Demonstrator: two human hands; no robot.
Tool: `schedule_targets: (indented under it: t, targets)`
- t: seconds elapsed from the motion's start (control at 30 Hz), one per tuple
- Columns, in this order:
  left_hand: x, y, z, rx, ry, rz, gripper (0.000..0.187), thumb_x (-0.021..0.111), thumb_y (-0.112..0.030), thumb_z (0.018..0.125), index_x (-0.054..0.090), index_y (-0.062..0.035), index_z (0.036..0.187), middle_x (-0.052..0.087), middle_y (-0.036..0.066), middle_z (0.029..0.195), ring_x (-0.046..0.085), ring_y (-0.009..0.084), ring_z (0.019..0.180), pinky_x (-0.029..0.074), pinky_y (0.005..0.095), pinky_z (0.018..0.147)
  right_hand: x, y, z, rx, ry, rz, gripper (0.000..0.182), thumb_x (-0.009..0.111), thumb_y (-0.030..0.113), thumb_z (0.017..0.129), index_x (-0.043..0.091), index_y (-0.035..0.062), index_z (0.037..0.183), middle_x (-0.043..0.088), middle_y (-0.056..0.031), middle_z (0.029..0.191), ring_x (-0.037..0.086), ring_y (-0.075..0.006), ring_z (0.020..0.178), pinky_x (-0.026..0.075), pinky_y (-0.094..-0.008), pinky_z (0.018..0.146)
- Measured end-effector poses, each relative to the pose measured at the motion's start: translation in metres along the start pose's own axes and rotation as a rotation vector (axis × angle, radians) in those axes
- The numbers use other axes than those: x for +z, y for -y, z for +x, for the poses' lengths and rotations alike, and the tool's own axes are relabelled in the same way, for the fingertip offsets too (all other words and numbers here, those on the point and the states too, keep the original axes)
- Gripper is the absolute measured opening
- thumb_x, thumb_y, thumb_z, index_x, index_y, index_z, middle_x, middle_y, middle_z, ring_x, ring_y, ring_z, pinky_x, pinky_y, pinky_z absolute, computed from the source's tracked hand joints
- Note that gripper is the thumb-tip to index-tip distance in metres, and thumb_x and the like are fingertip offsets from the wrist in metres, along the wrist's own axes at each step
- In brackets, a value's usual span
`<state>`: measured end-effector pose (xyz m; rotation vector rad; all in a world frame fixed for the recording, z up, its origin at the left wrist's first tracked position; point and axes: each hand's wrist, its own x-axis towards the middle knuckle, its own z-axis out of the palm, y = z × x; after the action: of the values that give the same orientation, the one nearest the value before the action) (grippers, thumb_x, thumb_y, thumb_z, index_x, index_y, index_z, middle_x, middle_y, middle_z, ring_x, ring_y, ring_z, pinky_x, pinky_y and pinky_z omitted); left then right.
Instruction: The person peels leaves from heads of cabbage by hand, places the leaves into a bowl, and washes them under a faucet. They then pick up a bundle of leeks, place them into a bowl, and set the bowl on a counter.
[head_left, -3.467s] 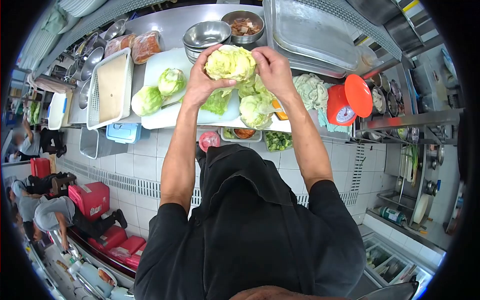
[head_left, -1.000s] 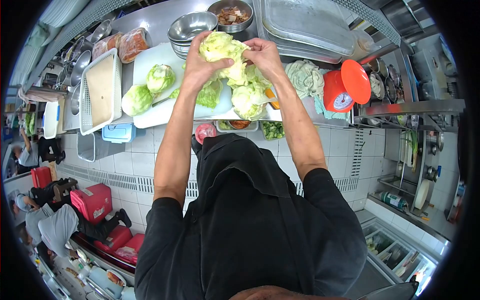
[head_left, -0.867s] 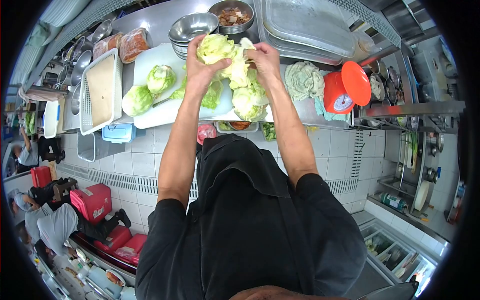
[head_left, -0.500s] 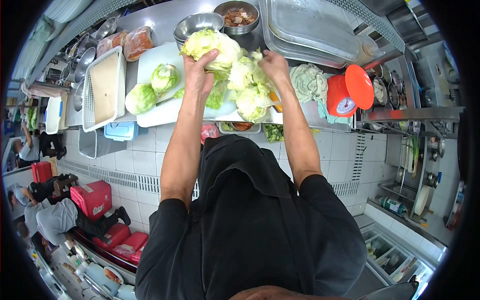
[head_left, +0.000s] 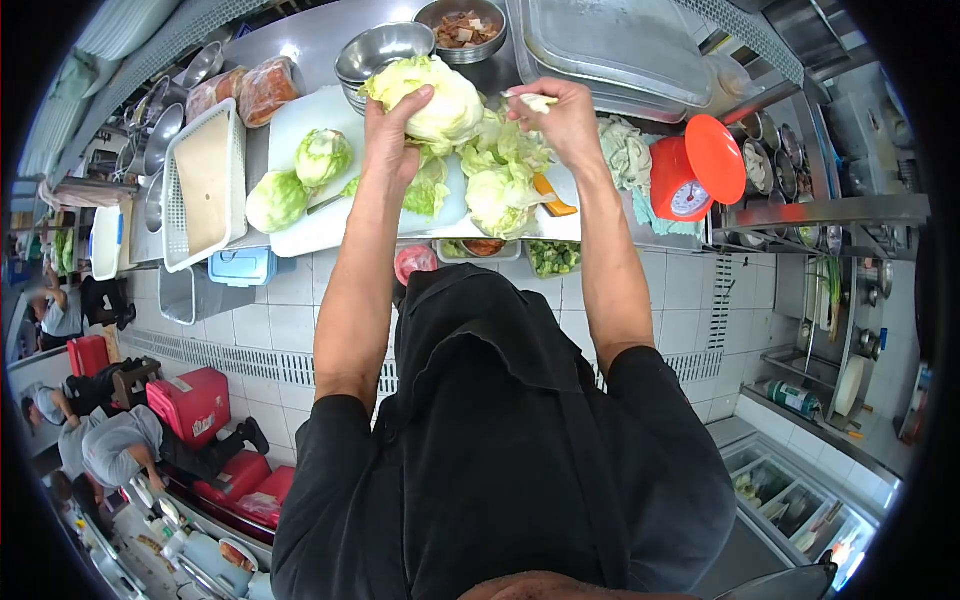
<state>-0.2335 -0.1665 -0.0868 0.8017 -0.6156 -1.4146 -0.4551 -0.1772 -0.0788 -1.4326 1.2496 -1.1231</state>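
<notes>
My left hand [head_left: 392, 130] is closed around a partly peeled head of lettuce [head_left: 432, 105], raised over the cutting board [head_left: 290, 225]. To its right, my right hand [head_left: 562, 118] pinches a small pale piece of lettuce leaf [head_left: 534, 102], apart from the head. Loose lettuce leaves [head_left: 500, 185] are heaped on the board below and between my hands. A yellow handle [head_left: 553, 196] sticks out beside the heap; what it belongs to is hidden. Two more lettuces, one nearer [head_left: 278, 202] and one farther [head_left: 322, 157], rest on the board's left part, with a blade [head_left: 325, 204] partly showing beside them.
Steel bowls [head_left: 385, 45] and a bowl of brown pieces [head_left: 465, 30] stand behind the board. A white basket [head_left: 205, 185] is at left, a red scale [head_left: 690, 175] and crumpled cloth [head_left: 625, 150] at right. Metal trays [head_left: 610, 50] lie at the back. Other people [head_left: 125, 445] sit far left.
My right hand has moved slightly right and up, away from the leaf heap, with a small lettuce piece now showing in its fingers. My left hand still holds the lettuce head.
</notes>
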Motion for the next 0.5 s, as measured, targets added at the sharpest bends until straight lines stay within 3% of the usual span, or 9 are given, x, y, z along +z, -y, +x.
schedule_targets:
  t: [0.03, 0.13, 0.27, 0.3, 0.4, 0.5]
  targets:
    - [0.001, -0.003, -0.004, -0.021, -0.014, -0.009, 0.066, 0.078, -0.011, 0.08, 0.041, -0.0064, 0.135, 0.061, 0.013, 0.123, 0.06, 0.0294, 0.117, 0.054, 0.0494, 0.095, -0.003, -0.002, 0.004, 0.041, -0.031, 0.03, 0.021, 0.071, -0.002, 0.079, 0.075, 0.0027, 0.099, 0.073, -0.0104, 0.078, 0.07, -0.018, 0.07, 0.056, -0.0294, 0.064]
    - [-0.002, -0.003, -0.005, -0.127, -0.049, -0.031, 0.059, 0.076, -0.024, 0.084, 0.048, -0.0077, 0.134, 0.061, 0.011, 0.124, 0.059, 0.0289, 0.119, 0.05, 0.0528, 0.097, -0.003, -0.01, 0.005, 0.129, 0.02, -0.493, 0.031, 0.075, 0.012, 0.08, 0.072, 0.0008, 0.108, 0.073, -0.0181, 0.09, 0.071, -0.0271, 0.084, 0.056, -0.0356, 0.078]
    - [0.001, 0.001, -0.005, -0.178, -0.119, -0.076, 0.055, 0.074, -0.033, 0.086, 0.053, -0.0097, 0.131, 0.061, 0.011, 0.126, 0.059, 0.0285, 0.118, 0.047, 0.0523, 0.097, 0.013, -0.018, -0.007, -0.292, -0.203, -0.691, 0.055, 0.079, 0.024, 0.077, 0.063, -0.0051, 0.121, 0.064, -0.0257, 0.122, 0.066, -0.0344, 0.108, 0.051, -0.0396, 0.095]
    - [0.001, 0.003, -0.006, -0.164, -0.113, -0.093, 0.055, 0.074, -0.033, 0.087, 0.052, -0.0095, 0.132, 0.061, 0.011, 0.126, 0.059, 0.0283, 0.118, 0.047, 0.0527, 0.097, 0.022, -0.007, -0.018, -0.055, -0.158, -0.406, 0.067, 0.08, 0.021, 0.077, 0.052, -0.0047, 0.133, 0.062, -0.0245, 0.125, 0.066, -0.0329, 0.106, 0.054, -0.0416, 0.088]
    - [0.004, 0.015, -0.008, -0.106, -0.093, -0.12, 0.056, 0.076, -0.03, 0.086, 0.051, -0.0095, 0.132, 0.061, 0.01, 0.125, 0.059, 0.0265, 0.117, 0.048, 0.0511, 0.095, 0.059, 0.029, -0.039, 0.351, -0.006, 0.465, 0.076, 0.078, 0.013, 0.078, 0.039, -0.0024, 0.141, 0.061, -0.0227, 0.12, 0.067, -0.0296, 0.1, 0.058, -0.0392, 0.076]
    - [0.003, 0.026, -0.006, 0.01, -0.102, -0.118, 0.05, 0.078, -0.021, 0.084, 0.055, -0.0075, 0.125, 0.063, 0.007, 0.118, 0.062, 0.0206, 0.11, 0.052, 0.0401, 0.088, 0.067, 0.005, -0.032, 0.236, -0.028, 0.46, 0.071, 0.071, 0.007, 0.082, 0.032, -0.0001, 0.141, 0.059, -0.017, 0.114, 0.066, -0.0246, 0.094, 0.057, -0.0364, 0.07]
